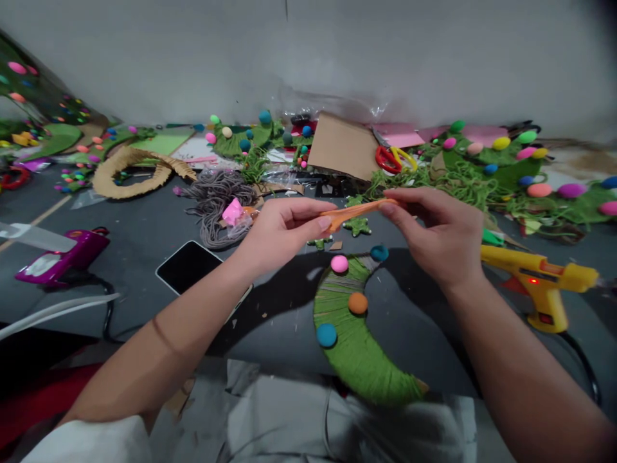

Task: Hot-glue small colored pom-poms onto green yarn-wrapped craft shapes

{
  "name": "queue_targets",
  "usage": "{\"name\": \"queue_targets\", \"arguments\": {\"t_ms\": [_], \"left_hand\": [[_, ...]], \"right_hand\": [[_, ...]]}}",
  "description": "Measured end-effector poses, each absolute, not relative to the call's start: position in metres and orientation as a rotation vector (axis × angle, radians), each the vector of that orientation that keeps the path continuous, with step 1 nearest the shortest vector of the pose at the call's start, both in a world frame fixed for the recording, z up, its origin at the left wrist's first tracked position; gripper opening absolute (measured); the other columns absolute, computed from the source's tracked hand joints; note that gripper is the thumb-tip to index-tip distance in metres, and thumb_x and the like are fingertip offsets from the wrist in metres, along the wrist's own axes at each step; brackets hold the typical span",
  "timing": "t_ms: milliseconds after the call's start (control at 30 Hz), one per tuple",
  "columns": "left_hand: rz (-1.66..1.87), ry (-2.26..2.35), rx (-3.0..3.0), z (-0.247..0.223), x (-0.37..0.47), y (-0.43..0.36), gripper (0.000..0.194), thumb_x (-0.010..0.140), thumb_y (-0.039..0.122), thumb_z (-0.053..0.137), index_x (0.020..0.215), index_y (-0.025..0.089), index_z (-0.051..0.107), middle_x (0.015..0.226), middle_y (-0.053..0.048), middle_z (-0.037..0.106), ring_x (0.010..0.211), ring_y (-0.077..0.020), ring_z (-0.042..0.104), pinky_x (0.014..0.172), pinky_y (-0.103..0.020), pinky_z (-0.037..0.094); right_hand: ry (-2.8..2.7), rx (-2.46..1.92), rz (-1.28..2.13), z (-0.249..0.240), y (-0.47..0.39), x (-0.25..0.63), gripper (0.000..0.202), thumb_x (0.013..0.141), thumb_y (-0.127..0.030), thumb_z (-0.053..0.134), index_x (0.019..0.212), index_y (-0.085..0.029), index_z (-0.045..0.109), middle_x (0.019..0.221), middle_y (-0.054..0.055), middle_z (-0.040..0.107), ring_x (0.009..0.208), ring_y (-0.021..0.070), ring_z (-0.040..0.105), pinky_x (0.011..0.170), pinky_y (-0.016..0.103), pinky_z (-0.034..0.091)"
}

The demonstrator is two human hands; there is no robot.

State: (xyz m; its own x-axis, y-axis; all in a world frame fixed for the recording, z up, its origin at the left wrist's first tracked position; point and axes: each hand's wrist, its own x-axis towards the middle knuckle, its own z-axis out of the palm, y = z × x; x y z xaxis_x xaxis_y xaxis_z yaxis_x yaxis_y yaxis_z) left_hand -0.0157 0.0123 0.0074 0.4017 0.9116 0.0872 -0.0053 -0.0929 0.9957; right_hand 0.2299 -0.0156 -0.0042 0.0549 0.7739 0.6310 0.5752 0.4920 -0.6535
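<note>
Presently, flat smartphone [190, 269], partly covered by left forearm. Left hand [289, 233]: fingers nearly closed, pinching stretched, putty-like orange strip [357, 210] above the tabletop [409, 328]. Below it: yarn-wrapped green crescent [344, 321], lower tip at table edge; tabletop spans inner curve to right forearm. Right hand [441, 235]: half-curled, pinching strip's other end. Yellow glue gun [549, 276], end hidden.

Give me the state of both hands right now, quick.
Left hand: closed, pinching one end of the stretched orange piece.
Right hand: closed, pinching its other end.
</note>
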Motion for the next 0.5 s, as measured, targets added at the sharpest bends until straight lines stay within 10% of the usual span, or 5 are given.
{"name": "queue_targets", "arguments": {"t_ms": [233, 500], "left_hand": [[0.814, 0.604, 1.394, 0.000, -0.012, 0.006, 0.062, 0.078, 0.026, 0.092, 0.136, 0.018, 0.072, 0.137, -0.013, 0.074, 0.124, -0.0295, 0.073, 0.109, -0.040, 0.059], [0.978, 0.794, 1.411, 0.001, -0.009, 0.007, 0.032, 0.074, 0.033, 0.094, 0.095, 0.011, 0.083, 0.089, -0.009, 0.084, 0.080, -0.0205, 0.080, 0.079, -0.030, 0.066]], "right_hand": [[-1.792, -1.017, 0.447, -0.012, -0.018, 0.217, 0.054, 0.085, -0.028, 0.086, 0.137, -0.032, 0.073, 0.144, 0.004, 0.071, 0.130, 0.0302, 0.069, 0.107, 0.047, 0.060], [-1.682, -1.120, 0.356, -0.010, -0.021, 0.208, 0.013, 0.089, -0.023, 0.080, 0.100, -0.028, 0.085, 0.095, 0.001, 0.085, 0.081, 0.0206, 0.081, 0.078, 0.033, 0.067]]}}
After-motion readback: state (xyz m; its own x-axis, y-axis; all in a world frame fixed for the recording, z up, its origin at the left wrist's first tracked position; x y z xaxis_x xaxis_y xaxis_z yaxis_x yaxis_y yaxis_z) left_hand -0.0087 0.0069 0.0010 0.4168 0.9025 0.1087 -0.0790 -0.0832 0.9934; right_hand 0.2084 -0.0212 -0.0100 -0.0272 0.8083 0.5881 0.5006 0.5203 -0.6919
